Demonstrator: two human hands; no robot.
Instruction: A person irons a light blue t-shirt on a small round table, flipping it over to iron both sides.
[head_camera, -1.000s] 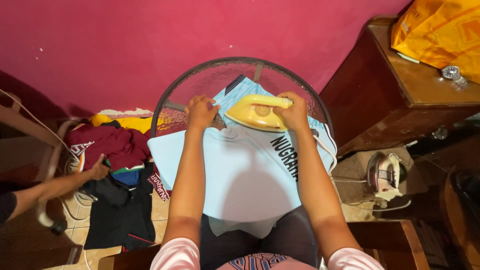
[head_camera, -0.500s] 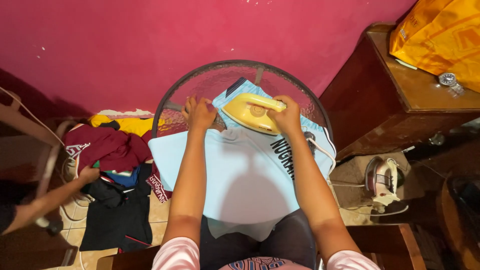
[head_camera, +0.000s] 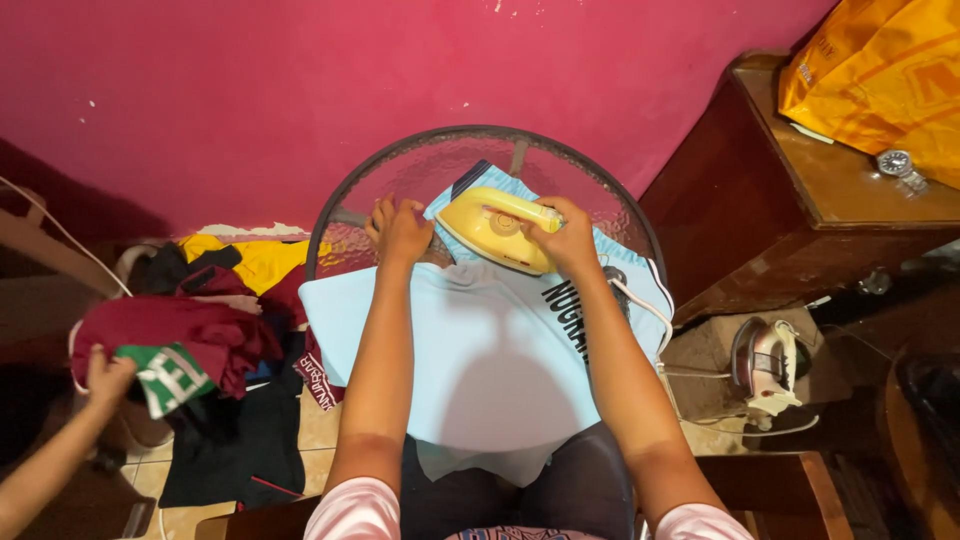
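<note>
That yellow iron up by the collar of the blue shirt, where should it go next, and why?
Probably a short glide back toward the body. The right hand grips the yellow iron at the far end of the light blue shirt, the left hand pins the cloth beside it, and most of the shirt lies nearer.

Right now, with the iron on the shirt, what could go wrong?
1. The left hand presses the pale blue shirt flat right beside the yellow iron held by the right hand; a slip could burn fingers.
2. The white cord trails off the round glass table edge by the right arm and could snag.
3. The shirt's dark print lies close to the iron and might scorch.
</note>
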